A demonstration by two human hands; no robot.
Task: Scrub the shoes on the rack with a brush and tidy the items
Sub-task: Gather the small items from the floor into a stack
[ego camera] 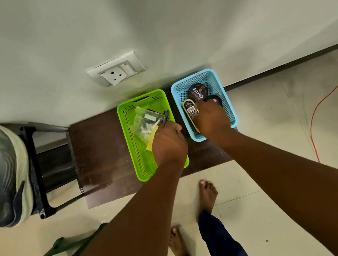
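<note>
Left grip (169,143) curls round a dark pen-like item (165,116) pointing away beyond it, over the green basket (137,154); right grip (211,119) covers a long brush (190,111) lying lengthwise in the blue basket (221,89), hold unclear

The lid of the round black polish tin (198,92) in the blue basket (222,89) reads "Cherry". A barcode label on the brush (190,111) beside it is illegible.

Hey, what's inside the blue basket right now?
Inside the blue basket: a round black polish tin, a second dark tin and an oval bottle. The right hand covers whatever lies beneath it.
</note>
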